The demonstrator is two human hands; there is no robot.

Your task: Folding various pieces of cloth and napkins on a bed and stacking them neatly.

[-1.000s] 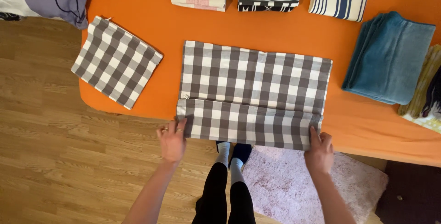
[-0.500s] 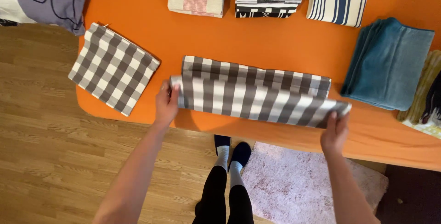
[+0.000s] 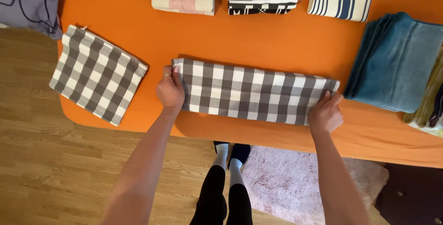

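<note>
Head view: checked cloth [image 3: 251,93] folded into long strip, further folds likely left. Left hand [image 3: 170,91], right hand [image 3: 326,114] pinching strip ends; finished checked square [image 3: 97,74] left of strip.

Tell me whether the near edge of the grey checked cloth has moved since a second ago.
Yes. The grey checked cloth was folded away from the orange table edge, toward the striped stacks.

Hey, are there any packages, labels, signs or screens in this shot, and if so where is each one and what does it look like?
None in view: no package, label, sign or screen.
Only cloth on the orange surface: the grey-and-white checked cloth held at its ends by the left hand and right hand, and folded textiles around it.
</note>
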